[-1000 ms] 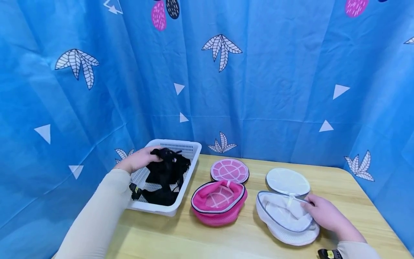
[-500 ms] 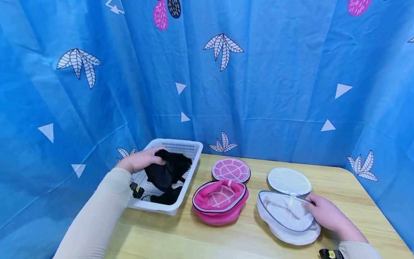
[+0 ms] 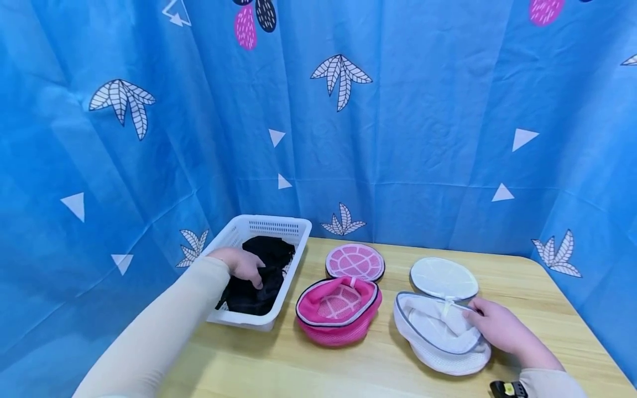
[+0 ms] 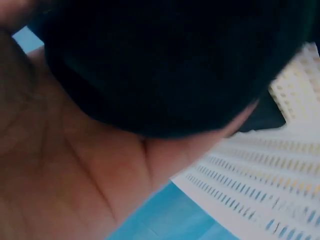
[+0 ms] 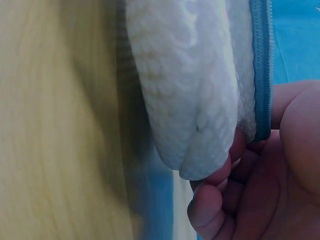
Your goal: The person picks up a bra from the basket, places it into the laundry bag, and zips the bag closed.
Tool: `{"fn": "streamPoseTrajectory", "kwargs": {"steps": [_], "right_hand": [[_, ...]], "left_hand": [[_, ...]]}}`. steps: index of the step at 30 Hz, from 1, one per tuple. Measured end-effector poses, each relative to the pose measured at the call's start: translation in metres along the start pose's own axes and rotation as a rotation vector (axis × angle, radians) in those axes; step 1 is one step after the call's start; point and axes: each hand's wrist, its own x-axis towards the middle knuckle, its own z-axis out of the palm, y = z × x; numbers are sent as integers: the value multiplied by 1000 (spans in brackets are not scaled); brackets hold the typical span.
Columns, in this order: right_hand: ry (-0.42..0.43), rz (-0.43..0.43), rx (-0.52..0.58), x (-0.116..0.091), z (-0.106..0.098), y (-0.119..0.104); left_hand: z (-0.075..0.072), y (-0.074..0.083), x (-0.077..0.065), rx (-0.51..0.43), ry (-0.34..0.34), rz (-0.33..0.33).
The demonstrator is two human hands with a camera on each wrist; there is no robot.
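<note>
In the white basket (image 3: 298, 276) at the left, my left hand (image 3: 241, 262) grips a black garment (image 3: 254, 298). The left wrist view shows a smooth, rounded, cup-like part of the garment (image 4: 175, 65) against the palm and fingers; the far fingertips are hidden behind it. At the right, my right hand (image 3: 500, 326) pinches the zippered rim of an open white mesh laundry bag (image 3: 443, 356), thumb inside the mouth and fingers outside. In the right wrist view the bag's padded wall (image 5: 185, 100) hangs beside the curled fingers (image 5: 207, 202).
Another black garment (image 3: 269, 249) lies at the back of the basket. Between basket and white bag stands an open pink mesh laundry bag (image 3: 338, 334), its round lid (image 3: 355, 262) folded back. The white bag's lid (image 3: 444, 278) lies back too. A blue curtain (image 3: 428, 138) encloses the wooden table (image 3: 323, 376).
My left hand has moved toward the basket's near side and lower, with the black garment. The garment's straps hung loose earlier and are now bunched. My right hand keeps its hold on the white bag.
</note>
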Motion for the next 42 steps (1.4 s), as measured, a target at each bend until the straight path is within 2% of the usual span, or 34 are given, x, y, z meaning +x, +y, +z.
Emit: {"fn": "streamPoseTrajectory", "kwargs": {"steps": [5,11,14,18,22,26,29,33,36,42], "right_hand": [[7,2,0,2,1,1],[15,6,14,1,3,3],[16,6,16,1,4,4],[7,20,27,2,5,4],[1,37,33,2,5,4],[1,47,27,1,4,3],[3,45,25,0,3,1],[8,40,25,-1,3,0],[6,43,27,0,4,1],[-5,27,65,1,4,1]], "left_hand": [[7,8,16,87,-52,-54],[22,13,27,249,-49,-57],[32,11,31,280,-33,-45],[42,8,35,258,-15,-57],[44,5,40,237,-18,-64],[40,2,44,249,-29,0],[37,-1,44,218,-22,34],[33,-5,41,132,13,15],[29,-7,37,84,40,27],[14,-11,23,-6,115,142]]}}
